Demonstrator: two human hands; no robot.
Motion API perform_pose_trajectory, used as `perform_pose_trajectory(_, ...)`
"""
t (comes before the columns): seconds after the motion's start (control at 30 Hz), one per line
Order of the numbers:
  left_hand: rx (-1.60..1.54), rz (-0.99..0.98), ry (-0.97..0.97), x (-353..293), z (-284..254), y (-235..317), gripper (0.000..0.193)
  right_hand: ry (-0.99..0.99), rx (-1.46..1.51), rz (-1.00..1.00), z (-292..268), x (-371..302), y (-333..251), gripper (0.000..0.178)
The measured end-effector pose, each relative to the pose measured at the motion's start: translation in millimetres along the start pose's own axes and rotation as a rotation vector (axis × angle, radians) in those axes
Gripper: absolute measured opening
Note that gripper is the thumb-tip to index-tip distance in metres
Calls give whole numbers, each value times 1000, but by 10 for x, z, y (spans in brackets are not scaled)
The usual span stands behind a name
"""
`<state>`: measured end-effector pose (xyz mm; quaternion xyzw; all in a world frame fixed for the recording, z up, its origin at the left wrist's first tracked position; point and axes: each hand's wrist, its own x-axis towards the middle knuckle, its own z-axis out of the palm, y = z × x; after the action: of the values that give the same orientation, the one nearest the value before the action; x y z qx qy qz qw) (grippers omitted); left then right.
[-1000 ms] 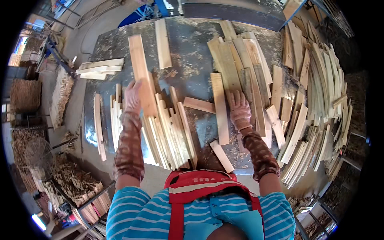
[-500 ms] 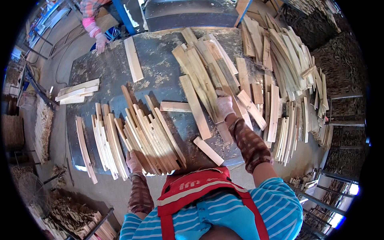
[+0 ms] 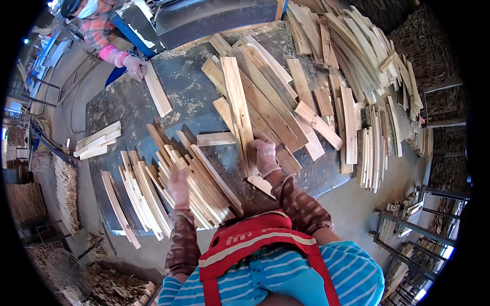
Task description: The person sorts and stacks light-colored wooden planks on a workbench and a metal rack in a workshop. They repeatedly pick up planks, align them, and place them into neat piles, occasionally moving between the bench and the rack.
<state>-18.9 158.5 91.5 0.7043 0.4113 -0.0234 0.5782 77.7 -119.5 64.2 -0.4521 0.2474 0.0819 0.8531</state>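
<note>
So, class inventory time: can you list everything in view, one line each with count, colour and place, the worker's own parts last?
Table: one, dark grey, centre
Held board: one, light brown, in right hand
Wide row: many strips, pale, table front
Narrow row: several strips, pale, left of wide row
Lone strip: one, pale, front left
Small pile: a few, pale, left edge
Loose boards: many, brownish, right of centre
Stacked boards: many, yellowish, upper right
Co-worker's hand: one, pale glove, upper left
Short board: one, pale, at that hand
Machine: one, dark, top
Fan: one, grey, lower left
Left hand: one, pale glove, blurred, at wide row
Right hand: one, pale glove, centre
Sleeves: two, brown, forearms
Apron: one, red, bottom
Shirt: one, striped blue, bottom
</note>
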Motion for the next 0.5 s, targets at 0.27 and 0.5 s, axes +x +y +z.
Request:
perform_pose_trajectory(0.27, -499, -16, -524, -1, 1770, 12, 43, 79, -632, -242, 2, -237, 354, 51)
perform_pose_trajectory(0.5, -482, -57, -684, -412, 2036, 198, 48, 46, -333, 174, -468, -558, -54, 48)
